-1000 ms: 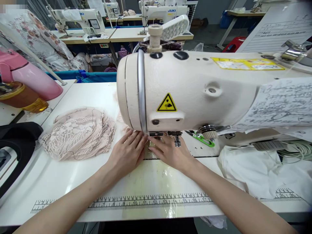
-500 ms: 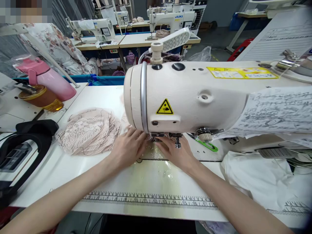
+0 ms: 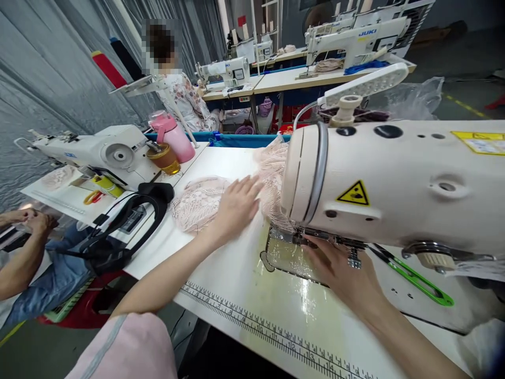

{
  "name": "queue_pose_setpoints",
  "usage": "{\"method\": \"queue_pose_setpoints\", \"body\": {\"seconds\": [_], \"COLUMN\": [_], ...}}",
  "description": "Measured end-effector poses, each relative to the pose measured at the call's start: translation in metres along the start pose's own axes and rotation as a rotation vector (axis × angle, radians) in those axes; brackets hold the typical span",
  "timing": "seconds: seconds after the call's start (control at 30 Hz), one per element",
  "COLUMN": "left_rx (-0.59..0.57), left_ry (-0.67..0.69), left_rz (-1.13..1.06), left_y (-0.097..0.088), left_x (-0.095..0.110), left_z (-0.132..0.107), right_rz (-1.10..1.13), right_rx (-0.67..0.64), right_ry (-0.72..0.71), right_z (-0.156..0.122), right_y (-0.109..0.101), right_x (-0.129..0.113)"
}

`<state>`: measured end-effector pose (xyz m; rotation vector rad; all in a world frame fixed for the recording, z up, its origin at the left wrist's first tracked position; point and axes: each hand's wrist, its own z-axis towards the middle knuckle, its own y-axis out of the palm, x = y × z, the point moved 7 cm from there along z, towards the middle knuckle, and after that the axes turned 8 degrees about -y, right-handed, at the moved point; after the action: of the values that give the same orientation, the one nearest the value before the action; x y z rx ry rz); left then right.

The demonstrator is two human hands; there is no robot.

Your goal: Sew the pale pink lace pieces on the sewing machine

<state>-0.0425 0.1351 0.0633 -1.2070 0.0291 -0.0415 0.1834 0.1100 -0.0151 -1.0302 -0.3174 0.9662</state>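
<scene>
My left hand (image 3: 241, 202) is raised from the needle area, fingers stretched out and slightly blurred, over the right edge of a pale pink lace pile (image 3: 199, 205). It is open, with nothing visible in it. More pink lace (image 3: 272, 179) lies bunched left of the white sewing machine head (image 3: 355, 173) and runs down to the presser foot (image 3: 298, 235). Beside the foot, my right hand (image 3: 347, 271) rests over the shiny needle plate (image 3: 292, 258). Its thumb and forefinger are extended and apart; the other fingers are partly hidden under the machine.
Green thread snips (image 3: 422, 281) lie on the machine bed at right. To the left are a black ring-shaped strap (image 3: 153, 226), an amber cup (image 3: 165, 158) and a pink bottle (image 3: 177, 139). A seated person's hands (image 3: 33, 218) show at far left; another person sits behind.
The view has swung left. My left hand has left the needle area and moved toward the lace pile, its fingers spreading. My right hand stays beside the presser foot.
</scene>
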Motion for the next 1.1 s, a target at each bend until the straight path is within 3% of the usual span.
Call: {"method": "queue_pose_setpoints", "body": {"seconds": [0.07, 0.17, 0.27, 0.37, 0.43, 0.5, 0.53, 0.6, 0.67, 0.77, 0.83, 0.9, 1.0, 1.1], "left_rx": [0.081, 0.068, 0.076, 0.152, 0.215, 0.225, 0.183, -0.111, -0.329, -0.355, -0.284, -0.130, 0.089, 0.020], "left_ry": [-0.155, -0.391, -0.448, -0.522, -0.570, -0.552, -0.481, -0.190, 0.102, 0.292, 0.326, 0.253, -0.087, -0.292], "left_rz": [-0.003, -0.152, -0.256, -0.335, -0.391, -0.483, -0.598, -0.739, -0.642, -0.441, -0.432, -0.473, -0.348, -0.207], "left_y": [-0.007, -0.006, -0.009, -0.024, -0.038, -0.044, -0.042, -0.023, -0.005, 0.006, 0.001, -0.014, -0.028, -0.020], "left_x": [-0.034, -0.082, -0.104, -0.115, -0.113, -0.096, -0.081, -0.030, 0.016, 0.045, 0.043, 0.024, -0.024, -0.056], "left_z": [-0.024, -0.055, -0.065, -0.065, -0.067, -0.069, -0.069, -0.070, -0.083, -0.097, -0.097, -0.087, -0.061, -0.041], "right_rz": [-0.024, -0.126, -0.132, -0.097, -0.097, -0.085, -0.068, -0.022, -0.037, -0.085, -0.065, -0.028, -0.020, -0.089], "right_rx": [-0.010, 0.020, 0.046, 0.035, 0.033, 0.022, 0.023, 0.023, -0.011, -0.046, -0.052, -0.055, -0.051, -0.024], "right_ry": [-0.047, -0.091, -0.078, -0.031, 0.006, 0.048, 0.081, 0.144, 0.168, 0.168, 0.161, 0.140, 0.077, 0.024], "right_z": [0.003, 0.010, 0.014, 0.014, 0.013, 0.013, 0.013, 0.013, 0.014, 0.016, 0.018, 0.018, 0.019, 0.018], "right_y": [-0.004, -0.009, -0.010, -0.008, -0.005, -0.003, -0.002, -0.001, -0.001, -0.003, -0.005, -0.007, -0.009, -0.008], "right_x": [-0.005, -0.015, -0.018, -0.015, -0.011, -0.008, -0.006, -0.003, -0.004, -0.006, -0.007, -0.007, -0.010, -0.013]}}
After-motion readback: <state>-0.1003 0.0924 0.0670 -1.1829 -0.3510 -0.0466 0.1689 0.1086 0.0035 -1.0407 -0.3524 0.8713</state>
